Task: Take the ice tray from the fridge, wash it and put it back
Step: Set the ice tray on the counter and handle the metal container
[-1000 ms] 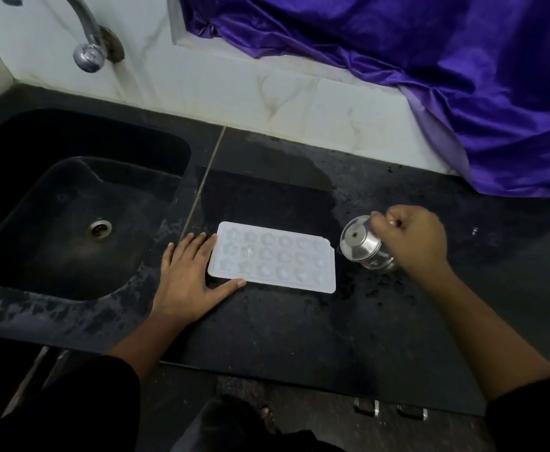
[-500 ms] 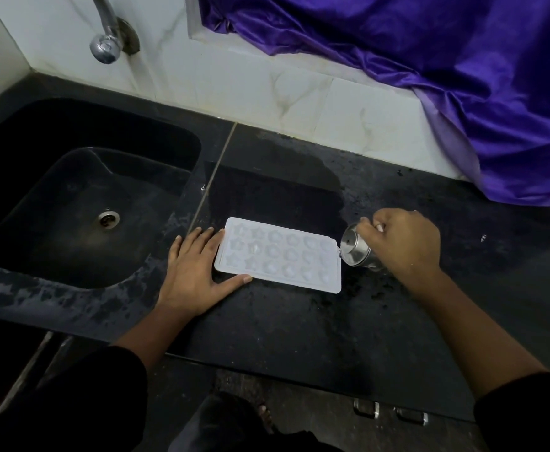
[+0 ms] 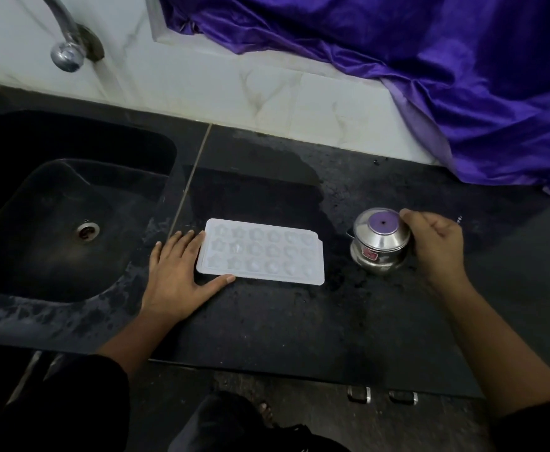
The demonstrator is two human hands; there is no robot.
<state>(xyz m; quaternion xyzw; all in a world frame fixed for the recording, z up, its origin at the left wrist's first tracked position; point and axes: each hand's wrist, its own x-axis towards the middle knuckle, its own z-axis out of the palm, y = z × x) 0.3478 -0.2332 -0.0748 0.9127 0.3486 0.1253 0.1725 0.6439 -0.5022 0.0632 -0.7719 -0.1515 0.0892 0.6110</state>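
Note:
The white ice tray [image 3: 262,252], with star and round cells facing up, lies flat on the black counter [image 3: 267,324]. My left hand [image 3: 175,275] rests flat on the counter at the tray's left end, with fingers against its short edge and the thumb along its front edge. A small steel pot [image 3: 379,243] stands upright on the counter just right of the tray. My right hand [image 3: 436,243] grips the pot's right side at the rim.
A black sink [image 3: 39,190] with a drain is set into the counter on the left, under a chrome tap [image 3: 68,44] on the white tiled wall. Purple cloth [image 3: 430,76] drapes over the ledge at back right. The counter is wet around the tray.
The steel pot was tilted with its mouth toward the tray's right end; it now stands upright, a little further right. My left hand has stayed by the tray.

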